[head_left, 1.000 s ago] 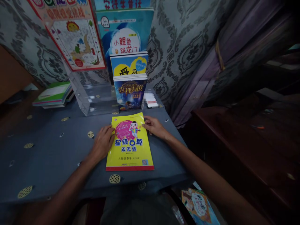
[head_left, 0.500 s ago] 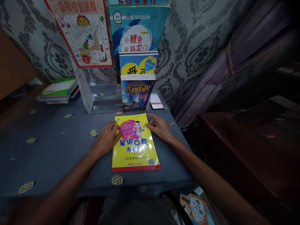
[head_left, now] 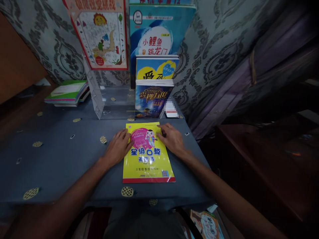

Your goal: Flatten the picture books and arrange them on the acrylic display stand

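Note:
A yellow workbook (head_left: 149,166) with a red bottom strip and a cartoon child on its cover lies flat and closed on the cloth-covered table. My left hand (head_left: 119,146) rests at its upper left edge, fingers stretched forward and thumb over the cover. On the opposite side, my right hand (head_left: 171,137) touches the upper right edge. Its index finger reaches the top corner and its thumb is bent at the cover's edge; the other fingers are partly hidden. Neither hand is wrapped around the workbook.
Behind the workbook, a clear acrylic stand (head_left: 112,108) holds a dark blue book (head_left: 152,103), a blue-yellow book (head_left: 156,68), a teal book (head_left: 161,30) and a red-bordered book (head_left: 104,39). A book stack (head_left: 67,93) lies left. A partly pixelated white item (head_left: 171,111) is beside the stand.
The view has shifted slightly, so the whole scene sits a little further right. Both hands stay at the workbook's upper sides, and the workbook looks unmoved on the table.

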The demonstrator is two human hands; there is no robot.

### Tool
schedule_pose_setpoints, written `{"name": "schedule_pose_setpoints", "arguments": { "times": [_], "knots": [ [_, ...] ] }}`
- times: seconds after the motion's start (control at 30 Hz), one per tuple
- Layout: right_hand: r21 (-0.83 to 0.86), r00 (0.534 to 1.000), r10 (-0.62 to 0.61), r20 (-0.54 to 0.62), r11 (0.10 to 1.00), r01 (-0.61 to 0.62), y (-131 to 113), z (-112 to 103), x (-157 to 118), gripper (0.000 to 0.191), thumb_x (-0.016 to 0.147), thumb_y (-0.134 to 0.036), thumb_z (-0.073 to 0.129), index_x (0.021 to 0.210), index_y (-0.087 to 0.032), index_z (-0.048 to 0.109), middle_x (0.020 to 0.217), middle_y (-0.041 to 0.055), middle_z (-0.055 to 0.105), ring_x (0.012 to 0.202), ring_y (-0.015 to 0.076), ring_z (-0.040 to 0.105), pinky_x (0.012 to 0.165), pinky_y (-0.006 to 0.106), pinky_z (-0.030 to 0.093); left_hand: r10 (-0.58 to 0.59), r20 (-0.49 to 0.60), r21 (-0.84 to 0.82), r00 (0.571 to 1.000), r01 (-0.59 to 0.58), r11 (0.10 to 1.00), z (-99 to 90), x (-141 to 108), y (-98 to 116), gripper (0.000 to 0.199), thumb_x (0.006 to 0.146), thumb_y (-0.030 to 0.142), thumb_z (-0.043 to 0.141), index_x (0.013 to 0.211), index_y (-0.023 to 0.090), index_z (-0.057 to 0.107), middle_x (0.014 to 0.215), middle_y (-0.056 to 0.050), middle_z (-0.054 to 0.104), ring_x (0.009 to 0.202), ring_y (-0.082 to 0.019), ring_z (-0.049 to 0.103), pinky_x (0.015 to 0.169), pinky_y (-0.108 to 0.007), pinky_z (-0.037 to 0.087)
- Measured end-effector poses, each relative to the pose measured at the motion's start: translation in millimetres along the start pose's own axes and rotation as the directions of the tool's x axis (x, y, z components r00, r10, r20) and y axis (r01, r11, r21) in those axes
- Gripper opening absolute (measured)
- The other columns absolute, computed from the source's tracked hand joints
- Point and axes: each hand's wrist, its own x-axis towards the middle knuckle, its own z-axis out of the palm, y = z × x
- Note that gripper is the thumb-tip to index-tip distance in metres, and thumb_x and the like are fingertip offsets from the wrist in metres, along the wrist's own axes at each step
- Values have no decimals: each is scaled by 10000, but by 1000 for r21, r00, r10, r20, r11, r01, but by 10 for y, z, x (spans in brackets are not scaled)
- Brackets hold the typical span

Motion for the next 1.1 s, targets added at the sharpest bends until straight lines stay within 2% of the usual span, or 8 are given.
{"name": "schedule_pose_setpoints", "arguments": {
  "times": [0.07,0.13,0.3,0.4,0.53,0.7,0.87,1.1],
  "knots": [
    [53,986,-166,13,985,165,-147,59,42,324,952,-269,553,1241,-191,677,1144,129,710,1072,288,666,914,428,552,1,0,-5,1000,-1,1000,0,0,4,235,1034,357,437,1111,182,573,1384,-172,593,1335,-318,523,1064,-503,487],
    [157,940,-335,67,934,322,-314,160,113,361,1002,-253,474,1323,-204,631,1230,131,701,1161,285,638,1013,483,519,-2,-1,-10,1000,2,1000,-6,2,12,232,1034,351,435,1111,180,572,1370,-171,598,1330,-318,524,1058,-498,489],
    [299,825,-523,213,839,455,-659,455,339,487,1008,-167,412,1485,-233,484,1448,113,595,1363,244,527,1139,505,438,1,-18,-11,1000,-1,1000,-25,12,30,201,1018,314,465,1141,182,554,1298,-154,620,1261,-316,553,1028,-487,496],
    [311,796,-539,277,834,456,-745,574,445,537,976,-115,421,1507,-192,451,1517,131,533,1438,229,456,1203,495,369,-3,-14,-10,1000,3,1000,-29,18,32,183,1000,288,486,1136,185,552,1211,-145,639,1181,-316,584,980,-488,513],
    [271,790,-517,331,854,445,-752,646,524,565,953,-106,444,1513,-183,434,1539,130,512,1474,232,410,1245,524,296,-18,-22,-26,1000,18,999,-30,23,37,173,994,294,492,1109,181,554,1191,-148,644,1150,-323,590,970,-504,515],
    [228,820,-469,329,882,413,-696,680,545,547,934,-129,474,1481,-147,478,1542,156,507,1487,255,399,1233,534,322,-17,-34,-41,999,16,999,-34,20,45,163,1002,311,473,1102,206,549,1284,-147,629,1258,-313,558,1014,-506,506],
    [216,841,-453,296,889,404,-553,619,502,501,969,-212,478,1467,-163,501,1541,155,510,1492,251,399,1228,541,331,-22,-25,-18,999,21,1000,-26,7,31,194,1022,367,446,1067,211,552,1351,-152,621,1307,-311,543,1043,-506,495],
    [234,864,-419,279,902,362,-300,456,394,499,989,-269,506,1479,-175,490,1552,151,498,1488,262,407,1222,535,349,-47,-3,-21,999,47,999,-22,-1,43,186,1011,336,480,1092,190,562,1398,-172,601,1336,-321,530,1065,-512,482]
  ]
}}
